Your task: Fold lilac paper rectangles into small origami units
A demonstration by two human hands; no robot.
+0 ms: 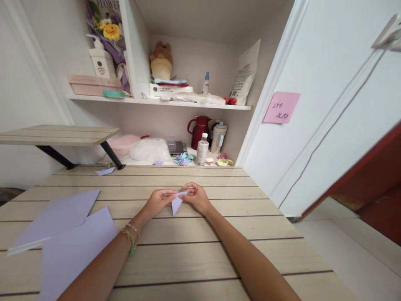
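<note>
Forearms [103, 259] are entering bottom-frame; left hand [158, 200] and right hand [196, 197] are pinching folded lilac paper [176, 205] at centre, over the table [219, 228] — seemingly light, flimsy, crease-prone, so gripping along folded edges; spare sheets [72, 244] are lying lower left.

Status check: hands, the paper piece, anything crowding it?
Left hand and right hand both pinching the folded lilac paper, over the wooden table. Loose lilac sheets lie well left, apart. Nothing between hands and paper.
</note>
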